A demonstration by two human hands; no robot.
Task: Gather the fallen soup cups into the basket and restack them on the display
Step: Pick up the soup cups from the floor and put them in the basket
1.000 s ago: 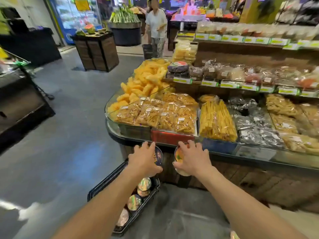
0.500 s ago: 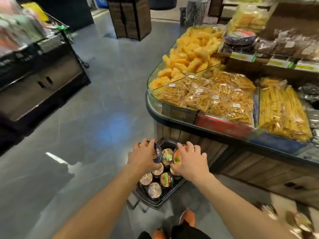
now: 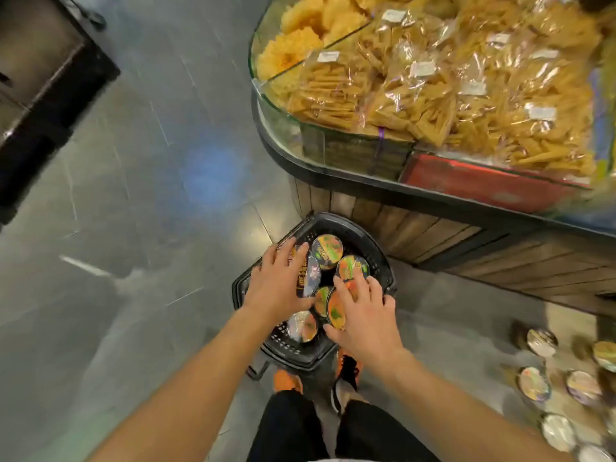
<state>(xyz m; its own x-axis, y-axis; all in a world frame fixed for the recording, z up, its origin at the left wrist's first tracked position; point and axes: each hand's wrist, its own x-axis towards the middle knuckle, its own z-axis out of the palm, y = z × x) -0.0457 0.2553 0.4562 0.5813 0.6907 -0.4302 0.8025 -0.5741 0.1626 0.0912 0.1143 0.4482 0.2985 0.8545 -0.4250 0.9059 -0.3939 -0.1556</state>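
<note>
Though labels blur, left fingers grasp dark cup; right fingers grasp orange cup.

Basket is crammed with cups, with just a bit of bare room at its far end. Counter crowds right behind it. Left is open floor, and loose cups litter the right.

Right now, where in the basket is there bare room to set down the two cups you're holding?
In the basket, bare bottom shows at the far right corner, between the far rim and the far cups. A narrow strip lies along the near rim beside the nearest cup. The middle, where the left hand and right hand hold cups, is crowded.
</note>
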